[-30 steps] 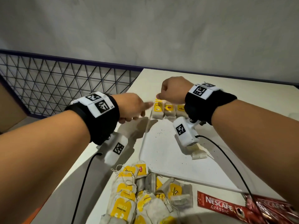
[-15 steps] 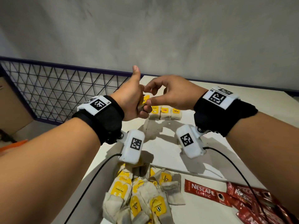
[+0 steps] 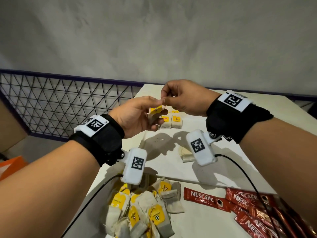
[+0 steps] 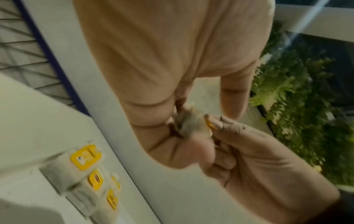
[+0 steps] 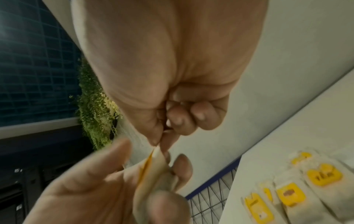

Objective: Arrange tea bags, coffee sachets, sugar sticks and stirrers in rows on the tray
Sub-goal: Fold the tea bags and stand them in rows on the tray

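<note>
My left hand (image 3: 151, 115) holds a tea bag (image 3: 155, 111) with a yellow tag in the air, above the far left corner of the white tray (image 3: 164, 167). My right hand (image 3: 167, 100) pinches the top edge of the same tea bag (image 5: 153, 172) between thumb and forefinger. Below the hands, a short row of tea bags (image 3: 171, 120) lies along the tray's far edge; it also shows as the row (image 4: 86, 166) in the left wrist view. One loose tea bag (image 3: 186, 154) lies in the tray's middle. No sugar sticks or stirrers are in view.
A heap of tea bags (image 3: 142, 213) lies on the table in front of the tray. Red Nescafe sachets (image 3: 205, 199) lie to its right, several more (image 3: 257, 213) piled at the near right. A wire mesh railing (image 3: 51, 103) runs beyond the table's left edge.
My right hand left the row on the tray and rose to meet the left. Both hands now hold one tea bag higher above the tray, the left palm turned more upward.
</note>
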The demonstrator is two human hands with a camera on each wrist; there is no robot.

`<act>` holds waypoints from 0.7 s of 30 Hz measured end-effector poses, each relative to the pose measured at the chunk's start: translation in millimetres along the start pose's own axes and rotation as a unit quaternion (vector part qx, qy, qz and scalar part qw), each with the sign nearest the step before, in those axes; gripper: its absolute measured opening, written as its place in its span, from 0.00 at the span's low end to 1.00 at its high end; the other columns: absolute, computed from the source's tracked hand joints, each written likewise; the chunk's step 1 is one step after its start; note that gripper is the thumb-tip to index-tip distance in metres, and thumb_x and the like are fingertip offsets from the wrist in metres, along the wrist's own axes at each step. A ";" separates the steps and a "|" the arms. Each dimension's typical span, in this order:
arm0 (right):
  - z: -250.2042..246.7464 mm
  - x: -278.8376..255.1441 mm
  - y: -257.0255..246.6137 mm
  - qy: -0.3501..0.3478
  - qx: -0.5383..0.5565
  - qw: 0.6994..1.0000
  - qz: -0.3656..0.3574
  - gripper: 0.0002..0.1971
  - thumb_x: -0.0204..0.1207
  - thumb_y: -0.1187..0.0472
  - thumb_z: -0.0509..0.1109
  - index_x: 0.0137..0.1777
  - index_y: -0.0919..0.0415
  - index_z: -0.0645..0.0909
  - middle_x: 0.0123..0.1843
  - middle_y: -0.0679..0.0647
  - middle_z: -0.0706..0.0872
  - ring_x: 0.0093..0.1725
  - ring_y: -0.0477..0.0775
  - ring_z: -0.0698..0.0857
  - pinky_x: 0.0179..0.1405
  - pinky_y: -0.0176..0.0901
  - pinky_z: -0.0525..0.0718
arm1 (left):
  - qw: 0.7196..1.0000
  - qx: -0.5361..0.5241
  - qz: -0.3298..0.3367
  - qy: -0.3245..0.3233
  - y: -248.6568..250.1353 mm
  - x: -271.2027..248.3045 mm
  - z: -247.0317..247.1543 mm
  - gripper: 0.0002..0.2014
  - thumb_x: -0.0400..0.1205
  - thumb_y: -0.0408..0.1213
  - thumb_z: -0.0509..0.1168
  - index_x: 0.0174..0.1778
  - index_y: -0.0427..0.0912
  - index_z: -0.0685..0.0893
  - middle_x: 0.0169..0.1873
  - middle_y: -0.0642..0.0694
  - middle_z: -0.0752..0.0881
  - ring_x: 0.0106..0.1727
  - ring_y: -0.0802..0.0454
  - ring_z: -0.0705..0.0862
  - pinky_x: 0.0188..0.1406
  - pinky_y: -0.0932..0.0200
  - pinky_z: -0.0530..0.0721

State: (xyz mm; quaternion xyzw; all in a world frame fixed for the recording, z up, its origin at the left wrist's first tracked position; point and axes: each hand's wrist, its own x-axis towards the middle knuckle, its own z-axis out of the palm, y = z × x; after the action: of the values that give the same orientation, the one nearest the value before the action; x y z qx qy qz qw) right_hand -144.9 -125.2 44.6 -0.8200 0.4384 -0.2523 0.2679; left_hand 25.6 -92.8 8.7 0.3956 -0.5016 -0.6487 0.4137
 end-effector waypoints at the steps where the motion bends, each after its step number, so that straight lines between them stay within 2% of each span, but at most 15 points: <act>1: -2.0 0.8 -0.1 0.012 -0.006 1.000 -0.005 0.07 0.78 0.62 0.71 0.40 0.51 0.78 0.30 0.44 0.79 0.23 0.37 0.73 0.25 0.31 0.71 | 0.999 0.036 0.013 0.013 -1.1 -0.7 -0.7 0.10 0.73 0.39 0.72 0.44 0.38 0.81 0.45 0.37 0.86 0.35 0.43 0.86 0.27 0.57 0.81; 3: -6.0 1.7 -0.7 0.030 -0.011 0.999 -0.013 0.07 0.78 0.61 0.71 0.41 0.51 0.78 0.32 0.44 0.80 0.22 0.35 0.74 0.24 0.28 0.70 | 0.994 0.099 0.036 0.039 -0.8 -1.1 -1.1 0.12 0.73 0.39 0.71 0.48 0.37 0.82 0.47 0.38 0.89 0.39 0.43 0.89 0.30 0.56 0.86; 5: -8.2 1.6 -1.9 0.027 -0.007 1.000 -0.006 0.03 0.78 0.59 0.72 0.45 0.52 0.80 0.34 0.45 0.80 0.22 0.34 0.74 0.24 0.25 0.70 | 0.991 0.121 0.049 0.043 2.9 -2.2 1.4 0.07 0.77 0.38 0.69 0.47 0.38 0.83 0.45 0.40 0.90 0.39 0.45 0.89 0.30 0.57 0.86; 7: -9.4 1.9 -2.6 0.013 -0.035 0.999 -0.002 0.02 0.78 0.57 0.72 0.47 0.54 0.83 0.34 0.43 0.80 0.22 0.32 0.74 0.23 0.22 0.69 | 0.987 0.146 0.053 0.046 6.1 -1.8 2.6 0.07 0.81 0.37 0.67 0.50 0.37 0.84 0.44 0.41 0.90 0.40 0.47 0.90 0.31 0.57 0.86; 9: -10.1 2.9 -3.1 0.016 -0.067 0.998 -0.005 0.02 0.79 0.57 0.71 0.47 0.54 0.84 0.34 0.42 0.80 0.22 0.31 0.75 0.23 0.20 0.69 | 0.979 0.191 0.042 0.052 6.0 -0.3 2.6 0.10 0.82 0.36 0.68 0.54 0.34 0.86 0.45 0.41 0.91 0.42 0.46 0.89 0.34 0.55 0.87; 11: -10.9 3.3 -4.2 0.025 -0.057 0.998 -0.005 0.03 0.80 0.57 0.69 0.45 0.52 0.82 0.33 0.42 0.80 0.23 0.34 0.76 0.23 0.23 0.70 | 0.974 0.215 0.040 0.061 5.4 1.6 3.0 0.11 0.83 0.35 0.67 0.56 0.32 0.86 0.47 0.41 0.91 0.45 0.45 0.87 0.37 0.53 0.86; 14: -9.6 4.1 -3.3 0.033 -0.029 0.999 0.002 0.05 0.81 0.58 0.68 0.43 0.53 0.80 0.27 0.43 0.79 0.21 0.41 0.75 0.21 0.30 0.71 | 0.971 0.223 0.052 0.072 7.6 4.1 4.3 0.08 0.85 0.33 0.64 0.55 0.35 0.85 0.46 0.42 0.90 0.46 0.45 0.86 0.39 0.53 0.86; 17: -8.2 5.3 -1.5 0.030 -0.042 0.999 0.011 0.04 0.82 0.57 0.67 0.46 0.54 0.80 0.23 0.44 0.79 0.19 0.39 0.75 0.22 0.31 0.72 | 0.965 0.246 0.051 0.072 9.8 6.4 5.4 0.08 0.86 0.32 0.62 0.57 0.34 0.83 0.50 0.39 0.89 0.45 0.45 0.87 0.40 0.55 0.86; 19: -8.5 6.2 -0.4 0.015 -0.042 0.999 0.020 0.04 0.81 0.57 0.68 0.46 0.55 0.82 0.21 0.44 0.80 0.19 0.39 0.76 0.21 0.31 0.73 | 0.964 0.250 0.051 0.077 9.1 9.1 5.4 0.10 0.86 0.30 0.62 0.60 0.31 0.82 0.52 0.37 0.88 0.44 0.45 0.87 0.40 0.56 0.87; 21: -8.3 7.2 1.0 -0.002 -0.050 0.998 0.027 0.03 0.80 0.57 0.70 0.47 0.55 0.83 0.18 0.40 0.80 0.17 0.38 0.75 0.19 0.27 0.71 | 0.965 0.243 0.057 0.082 7.1 12.1 4.9 0.09 0.85 0.29 0.63 0.59 0.31 0.80 0.50 0.35 0.87 0.41 0.45 0.87 0.39 0.57 0.87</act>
State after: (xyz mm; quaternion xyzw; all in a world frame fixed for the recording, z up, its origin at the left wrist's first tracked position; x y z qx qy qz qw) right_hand -147.4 -133.7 51.3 -0.8208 0.4716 -0.2213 0.2343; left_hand 17.8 -103.6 15.4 0.5069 -0.6304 -0.4479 0.3807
